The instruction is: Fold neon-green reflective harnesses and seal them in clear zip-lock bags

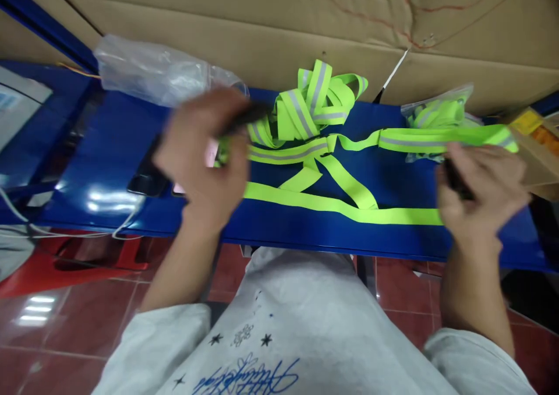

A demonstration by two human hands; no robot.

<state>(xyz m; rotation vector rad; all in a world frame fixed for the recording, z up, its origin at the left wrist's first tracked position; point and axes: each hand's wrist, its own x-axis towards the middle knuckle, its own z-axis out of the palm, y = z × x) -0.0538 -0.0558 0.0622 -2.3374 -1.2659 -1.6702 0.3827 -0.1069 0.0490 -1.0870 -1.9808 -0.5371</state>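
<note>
A neon-yellow reflective strap harness [305, 152] with grey stripes lies stretched across the blue bench. My left hand [203, 165], smeared by motion, is closed around its left end, and a dark piece [247, 117], too blurred to name, shows at the fingers. At the other end, my right hand [487, 188] is closed on the harness with a black part [458, 179] in its grip. The plain lower band [349, 207] runs between both hands. Short crossing straps lie slack in the middle. Just beyond them is a heap of similar reflective straps [312, 103].
A clear plastic bag [152, 71] lies at the back left, near a black object [148, 170]. Another bag of yellow straps [441, 112] sits at the back right beside a cardboard box [537, 150]. Large cartons [262, 31] line the rear of the blue bench [297, 232].
</note>
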